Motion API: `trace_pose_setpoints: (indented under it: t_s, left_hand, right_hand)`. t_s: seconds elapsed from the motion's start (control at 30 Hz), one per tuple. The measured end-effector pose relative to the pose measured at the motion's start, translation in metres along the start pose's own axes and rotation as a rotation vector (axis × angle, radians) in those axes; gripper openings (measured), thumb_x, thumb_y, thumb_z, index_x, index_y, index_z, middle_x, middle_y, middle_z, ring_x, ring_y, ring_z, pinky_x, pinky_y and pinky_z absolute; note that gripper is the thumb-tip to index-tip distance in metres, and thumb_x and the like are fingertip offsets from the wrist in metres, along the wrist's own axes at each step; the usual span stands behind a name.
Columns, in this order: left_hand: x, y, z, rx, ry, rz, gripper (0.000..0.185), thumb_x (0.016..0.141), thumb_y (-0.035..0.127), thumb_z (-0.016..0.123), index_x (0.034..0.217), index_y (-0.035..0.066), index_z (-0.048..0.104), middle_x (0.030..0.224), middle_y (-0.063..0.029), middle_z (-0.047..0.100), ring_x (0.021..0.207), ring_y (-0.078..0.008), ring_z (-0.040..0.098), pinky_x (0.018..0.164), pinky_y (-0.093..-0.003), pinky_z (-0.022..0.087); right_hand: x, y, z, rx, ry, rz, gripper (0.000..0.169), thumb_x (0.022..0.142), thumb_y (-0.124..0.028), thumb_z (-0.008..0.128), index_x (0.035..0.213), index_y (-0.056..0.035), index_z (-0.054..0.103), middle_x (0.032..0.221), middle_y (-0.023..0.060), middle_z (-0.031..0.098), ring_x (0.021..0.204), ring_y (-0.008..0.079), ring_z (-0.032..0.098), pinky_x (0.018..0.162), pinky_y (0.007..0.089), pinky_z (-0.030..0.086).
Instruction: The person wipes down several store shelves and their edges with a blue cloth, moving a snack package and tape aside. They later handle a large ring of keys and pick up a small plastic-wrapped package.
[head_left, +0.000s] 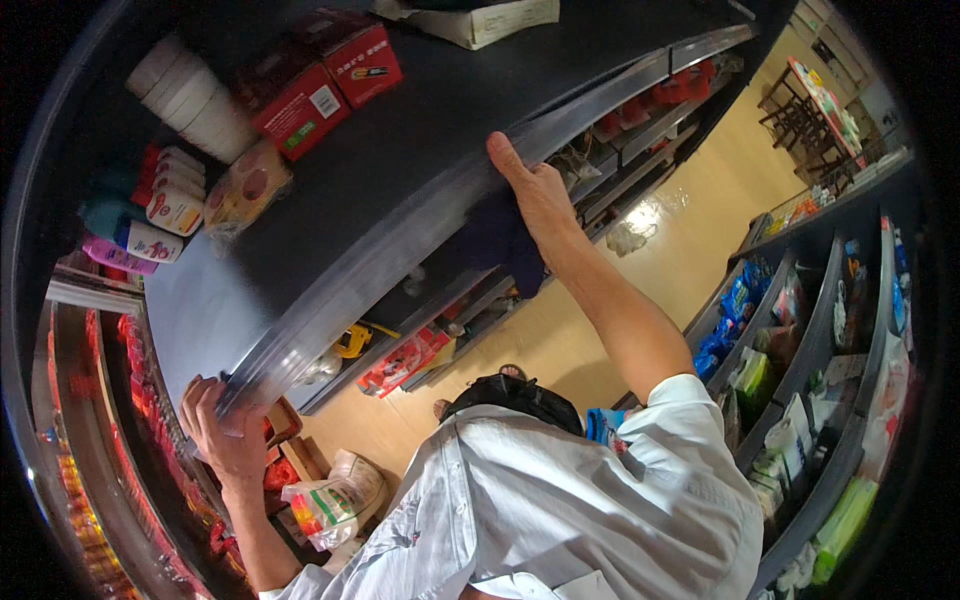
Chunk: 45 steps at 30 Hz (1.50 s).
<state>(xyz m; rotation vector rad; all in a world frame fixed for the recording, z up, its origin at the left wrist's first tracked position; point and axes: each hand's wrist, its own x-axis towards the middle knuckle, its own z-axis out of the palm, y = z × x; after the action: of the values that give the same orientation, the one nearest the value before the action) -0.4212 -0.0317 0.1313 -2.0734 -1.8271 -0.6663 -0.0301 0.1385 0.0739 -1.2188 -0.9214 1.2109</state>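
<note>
A dark shelf (390, 142) with a clear plastic strip (390, 262) along its front edge stretches before me. My left hand (225, 427) grips the strip's near-left end, at the shelf's corner. Further right, my right hand (536, 187) has its thumb up on the strip's edge, and a dark cloth (517, 247) hangs beneath its palm, its fingers mostly hidden. On the shelf's left part stand red boxes (304, 109), a stack of white paper rolls or cups (191, 97), a film-wrapped pack (247, 187) and several bottles (176, 199).
Lower shelves under this one hold a yellow tool (354, 341) and a red package (405, 360). Racks of goods stand at left (135, 420) and right (795, 382). A plastic sack (337, 499) rests low by my left arm. A table (825, 105) stands far off.
</note>
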Motion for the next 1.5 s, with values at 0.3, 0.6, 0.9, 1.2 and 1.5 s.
trace_pose_setpoints:
  t_s: [0.3, 0.6, 0.9, 1.2, 1.5]
  left_hand:
    - [0.091, 0.113, 0.064, -0.059, -0.036, 0.302, 0.048, 0.082, 0.033, 0.074, 0.117, 0.003, 0.060, 0.117, -0.0150, 0.057, 0.112, -0.0347, 0.052, 0.098, -0.0472, 0.039]
    - [0.107, 0.135, 0.075, -0.146, -0.078, 0.276, 0.028, 0.087, 0.022, 0.069, 0.106, 0.001, 0.065, 0.108, -0.0184, 0.061, 0.101, -0.0377, 0.059, 0.086, -0.0442, 0.047]
    - [0.114, 0.141, 0.083, -0.013, -0.041, 0.353, 0.035, 0.087, 0.033, 0.069, 0.095, 0.000, 0.064, 0.096, -0.0159, 0.061, 0.094, -0.0341, 0.061, 0.079, -0.0443, 0.048]
    - [0.143, 0.187, 0.100, -0.001, -0.021, 0.396, 0.043, 0.082, 0.039, 0.073, 0.104, 0.002, 0.064, 0.102, -0.0138, 0.061, 0.091, -0.0345, 0.061, 0.076, -0.0420, 0.050]
    - [0.181, 0.267, 0.139, 0.047, -0.036, 0.398, 0.028, 0.087, 0.028, 0.069, 0.097, 0.002, 0.066, 0.102, -0.0119, 0.064, 0.089, -0.0279, 0.065, 0.074, -0.0368, 0.052]
  right_hand:
    - [0.005, 0.009, -0.010, -0.016, -0.057, -0.035, 0.072, 0.082, -0.068, 0.063, 0.103, 0.0005, 0.069, 0.103, 0.0118, 0.065, 0.098, 0.0186, 0.056, 0.092, 0.0329, 0.042]
    - [0.052, -0.013, -0.074, -0.148, 0.112, 0.089, 0.093, 0.078, -0.079, 0.054, 0.112, 0.0071, 0.066, 0.113, 0.0201, 0.065, 0.112, 0.0286, 0.058, 0.102, 0.0359, 0.036]
    - [0.046, -0.030, -0.071, -0.095, 0.033, 0.125, 0.092, 0.076, -0.078, 0.059, 0.114, 0.0061, 0.066, 0.120, 0.0191, 0.062, 0.116, 0.0280, 0.055, 0.104, 0.0362, 0.034]
    - [0.055, -0.018, -0.079, -0.063, 0.054, 0.096, 0.089, 0.077, -0.075, 0.060, 0.111, 0.0070, 0.067, 0.113, 0.0174, 0.065, 0.107, 0.0246, 0.058, 0.098, 0.0358, 0.039]
    - [0.081, 0.017, -0.091, 0.022, -0.163, 0.148, 0.068, 0.093, -0.061, 0.053, 0.100, 0.0050, 0.067, 0.097, 0.0079, 0.066, 0.086, 0.0137, 0.059, 0.079, 0.0263, 0.046]
